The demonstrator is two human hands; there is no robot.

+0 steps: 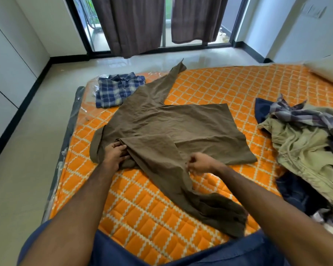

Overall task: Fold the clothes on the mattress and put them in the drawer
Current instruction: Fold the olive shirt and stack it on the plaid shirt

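- Brown shirt (173, 129) lies flat, mid-fold, on the orange quilted mattress (238, 85). Body's long axis runs roughly left–right across the bed; one sleeve points away toward the window, the other trails toward the person at lower right.
- Left hand (116, 153) sits at the shirt's left end, near the collar side. Fingers (121, 150) curled into the cloth, apparently pinning the start of the fold line.
- Right hand (199, 163) is on the near edge, where the near sleeve meets the body. Fingers pressed together, pinching a bit of cloth.
- Key relation: the near sleeve runs from the right hand back toward the person, so the right hand is nearer to it. Likely next move: right hand carries the sleeve up and over the body, away from the person, with left hand as anchor.
- Risk: thin, wrinkled fabric, so the fold may drag if the left hand lifts.
- Folded blue plaid shirt (117, 91) sits at the far left corner, just touching the brown shirt's edge.
- Unfolded clothes pile (306, 143) lies at right, apart from the shirt.
- No drawer in view.
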